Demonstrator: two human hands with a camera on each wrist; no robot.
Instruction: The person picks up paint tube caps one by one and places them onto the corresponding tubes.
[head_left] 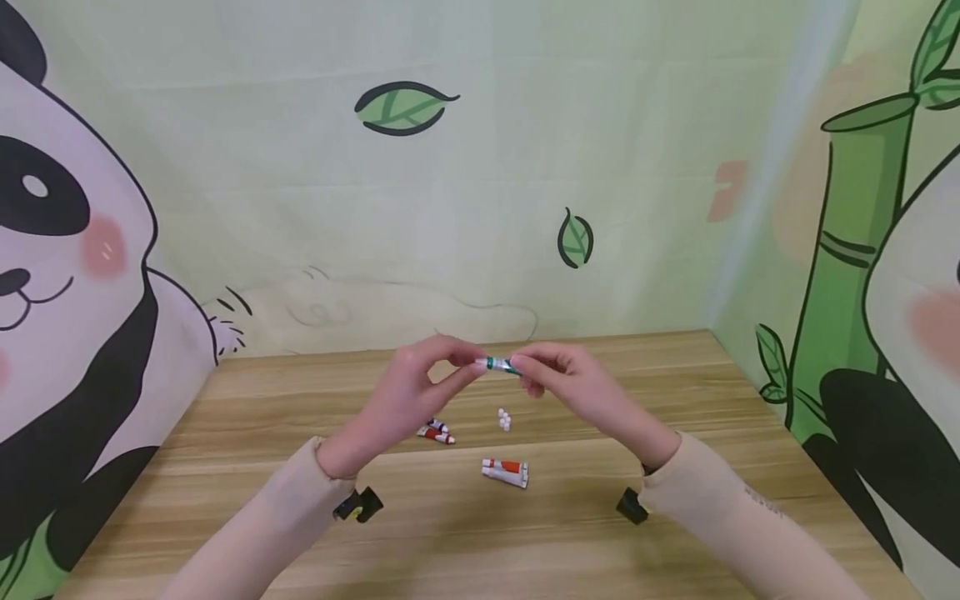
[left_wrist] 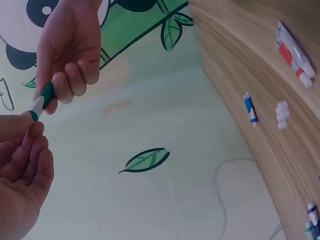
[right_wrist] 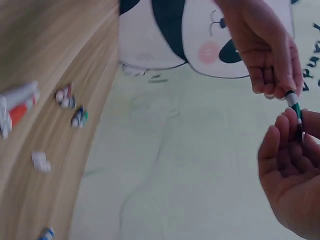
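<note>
A small green-and-white paint tube is held level above the table, between both hands. My left hand pinches its left end between thumb and fingertips. My right hand pinches the other end, its remaining fingers curled in. In the left wrist view the green tail of the tube shows beside the right fingers. The left fingertips cover the tip, so I cannot tell whether a cap is on it. Below the hands lies a small cluster of white caps.
Two tubes, one orange-red and one whitish, lie side by side nearer me. Left of the caps rest a red tube and a dark blue one. A blue tube lies near the table's back edge. Printed cloth walls surround the wooden table.
</note>
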